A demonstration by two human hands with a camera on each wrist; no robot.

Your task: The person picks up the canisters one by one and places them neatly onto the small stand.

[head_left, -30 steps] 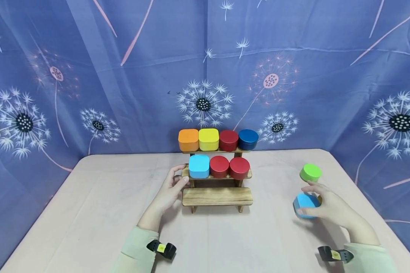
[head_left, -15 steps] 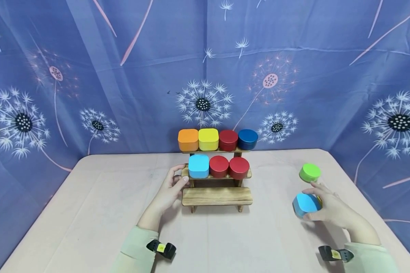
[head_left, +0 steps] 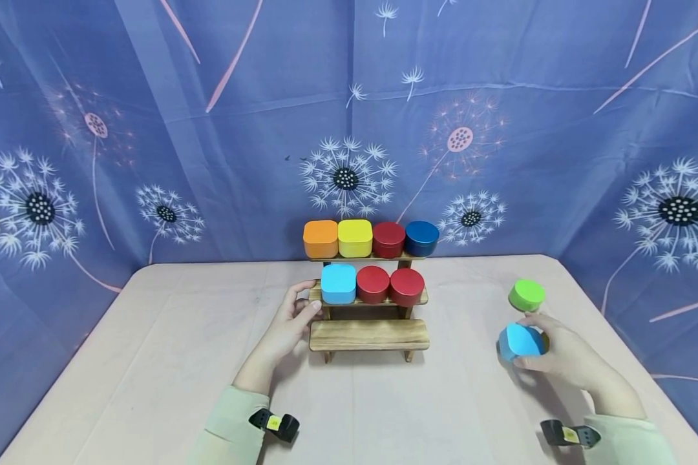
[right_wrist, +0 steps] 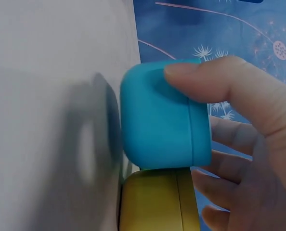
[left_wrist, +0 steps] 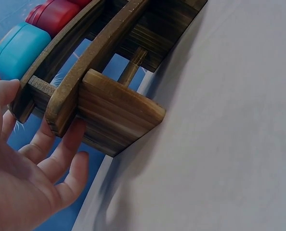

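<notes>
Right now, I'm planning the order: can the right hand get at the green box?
Probably not yet: the right hand holds a light-blue box, though the green box sits just beyond with nothing visible between.

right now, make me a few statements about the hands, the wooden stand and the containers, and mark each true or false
1. The right hand holds a light-blue container. True.
2. The left hand holds the right end of the middle shelf. False: it holds the left end.
3. A yellow container is next to the held light-blue one. True.
4. The green container stands on the top shelf. False: it stands on the table, beyond the right hand.
5. The top shelf bears four containers. True.
6. The middle shelf bears three green containers. False: one is light blue, two are red.
</notes>
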